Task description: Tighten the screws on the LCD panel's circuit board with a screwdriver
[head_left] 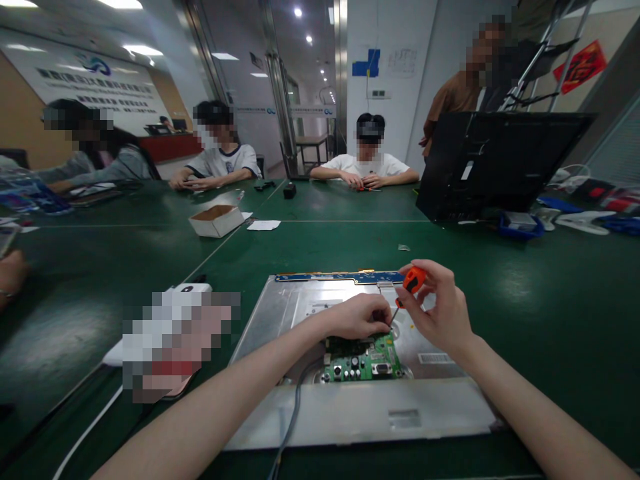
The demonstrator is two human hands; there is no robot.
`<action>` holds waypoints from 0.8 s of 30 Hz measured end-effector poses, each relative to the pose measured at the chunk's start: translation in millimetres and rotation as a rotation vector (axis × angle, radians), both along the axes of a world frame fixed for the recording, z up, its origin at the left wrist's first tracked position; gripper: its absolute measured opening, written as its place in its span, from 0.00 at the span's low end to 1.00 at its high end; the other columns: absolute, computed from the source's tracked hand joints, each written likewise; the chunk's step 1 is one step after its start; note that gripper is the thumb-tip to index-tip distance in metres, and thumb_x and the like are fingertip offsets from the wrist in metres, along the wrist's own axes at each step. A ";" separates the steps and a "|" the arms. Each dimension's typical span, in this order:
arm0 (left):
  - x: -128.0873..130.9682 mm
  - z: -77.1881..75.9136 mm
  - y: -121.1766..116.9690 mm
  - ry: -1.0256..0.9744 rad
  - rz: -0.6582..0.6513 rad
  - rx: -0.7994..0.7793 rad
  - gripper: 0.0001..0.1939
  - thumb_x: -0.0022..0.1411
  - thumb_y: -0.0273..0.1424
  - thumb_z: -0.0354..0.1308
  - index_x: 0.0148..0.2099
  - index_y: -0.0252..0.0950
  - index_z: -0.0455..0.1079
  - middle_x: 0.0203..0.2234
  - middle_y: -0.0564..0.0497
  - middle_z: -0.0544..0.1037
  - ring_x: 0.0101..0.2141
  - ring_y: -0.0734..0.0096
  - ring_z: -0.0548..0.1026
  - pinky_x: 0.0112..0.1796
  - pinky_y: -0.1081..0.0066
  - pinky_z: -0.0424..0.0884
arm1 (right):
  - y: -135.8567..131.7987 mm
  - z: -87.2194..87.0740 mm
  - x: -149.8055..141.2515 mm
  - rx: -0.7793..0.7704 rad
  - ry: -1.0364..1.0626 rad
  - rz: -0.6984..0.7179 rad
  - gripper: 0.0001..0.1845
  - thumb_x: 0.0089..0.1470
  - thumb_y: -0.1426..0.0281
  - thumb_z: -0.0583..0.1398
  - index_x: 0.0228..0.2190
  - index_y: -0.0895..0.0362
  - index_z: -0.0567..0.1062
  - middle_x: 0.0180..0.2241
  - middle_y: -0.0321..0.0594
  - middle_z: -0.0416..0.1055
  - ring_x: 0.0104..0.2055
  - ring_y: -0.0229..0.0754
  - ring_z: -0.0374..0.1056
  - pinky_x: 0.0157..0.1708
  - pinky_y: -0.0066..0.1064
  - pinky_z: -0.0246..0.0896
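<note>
**Fragile: edges only**

My right hand (pixel 443 312) grips the orange-and-black screwdriver (pixel 414 280), probably light and stiff, by its handle; I can't tell whether my curled left hand (pixel 357 315) holds anything. The green circuit board (pixel 367 365) on the display panel (pixel 270 320) likely wants edge holds.

Glass doors (pixel 295 93) stand beside a white wall (pixel 406 123) — ceiling lights (pixel 143 50) glowing overhead.

Bright ceiling lights (pixel 143 50), pale glare (soft-edged) on green table (pixel 330 243), stretched edges
</note>
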State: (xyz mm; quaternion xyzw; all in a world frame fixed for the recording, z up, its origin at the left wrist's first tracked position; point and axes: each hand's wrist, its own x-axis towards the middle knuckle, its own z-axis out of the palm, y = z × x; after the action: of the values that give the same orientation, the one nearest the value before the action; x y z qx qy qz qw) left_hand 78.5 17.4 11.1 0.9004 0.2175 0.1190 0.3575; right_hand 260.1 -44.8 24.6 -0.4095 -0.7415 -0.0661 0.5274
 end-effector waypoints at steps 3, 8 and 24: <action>-0.1 0.5 0.2 -0.001 -0.005 -0.003 0.04 0.61 0.23 0.62 0.35 0.33 0.70 0.29 0.53 0.73 0.32 0.71 0.70 0.33 0.74 0.64 | -0.6 2.0 0.3 0.020 -0.021 0.007 0.19 0.63 0.66 0.58 0.53 0.51 0.60 0.34 0.36 0.73 0.24 0.36 0.70 0.20 0.25 0.67; 0.7 0.4 0.3 0.003 -0.007 0.022 0.04 0.60 0.23 0.63 0.35 0.34 0.70 0.29 0.53 0.73 0.32 0.71 0.69 0.33 0.75 0.63 | -1.2 4.9 -0.5 0.040 -0.034 0.002 0.21 0.63 0.67 0.58 0.55 0.51 0.61 0.33 0.35 0.72 0.23 0.35 0.69 0.18 0.24 0.66; -0.6 -0.2 0.8 -0.017 -0.026 0.007 0.04 0.60 0.21 0.62 0.35 0.33 0.71 0.31 0.51 0.74 0.33 0.69 0.72 0.35 0.73 0.66 | -3.7 8.9 -0.7 0.003 -0.084 0.048 0.24 0.66 0.70 0.53 0.61 0.51 0.58 0.32 0.37 0.76 0.26 0.39 0.73 0.21 0.28 0.70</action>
State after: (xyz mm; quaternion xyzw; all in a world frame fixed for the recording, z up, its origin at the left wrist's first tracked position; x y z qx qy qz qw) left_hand 77.9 18.3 10.9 0.9033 0.2022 0.1226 0.3579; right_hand 259.4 -48.5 33.6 -0.3875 -0.7725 -0.0716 0.4981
